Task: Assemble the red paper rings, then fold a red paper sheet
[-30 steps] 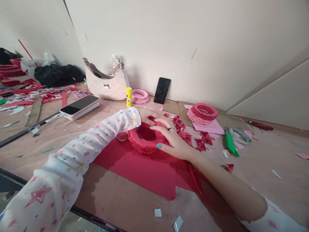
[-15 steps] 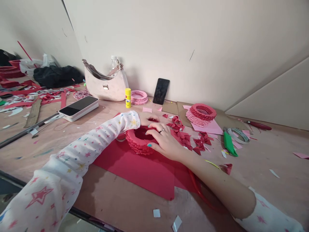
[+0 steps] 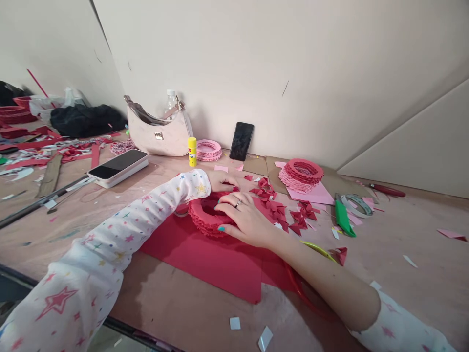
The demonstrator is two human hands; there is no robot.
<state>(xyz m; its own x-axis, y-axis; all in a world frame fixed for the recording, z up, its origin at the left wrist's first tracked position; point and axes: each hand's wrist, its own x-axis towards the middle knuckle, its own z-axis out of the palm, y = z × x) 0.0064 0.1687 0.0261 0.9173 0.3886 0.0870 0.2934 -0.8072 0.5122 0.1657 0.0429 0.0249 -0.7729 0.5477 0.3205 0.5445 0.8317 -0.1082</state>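
A ring of folded red paper pieces (image 3: 205,224), stacked in layers, lies on sheets of red paper (image 3: 220,266). My right hand (image 3: 246,217) grips its right side, fingers bent over the rim towards the hollow middle and thumb against the near outer wall. At the far rim, my left hand (image 3: 222,181) bends round the ring, its fingers partly hidden. Loose folded red paper triangles (image 3: 277,211) are scattered just right of the ring. Under my right forearm, scissors with a red handle (image 3: 302,291) are partly covered.
A stacked pink and red paper ring (image 3: 303,172) stands behind on the right, near tape (image 3: 356,206) and a green cutter (image 3: 343,218). Farther back are a glue stick (image 3: 192,152), a phone (image 3: 242,141), a handbag (image 3: 159,129) and a white device (image 3: 117,167).
The view has shifted slightly. My left fingers have moved at the far rim, and a red-nailed fingertip now shows. My right hand stays on the ring with little change.
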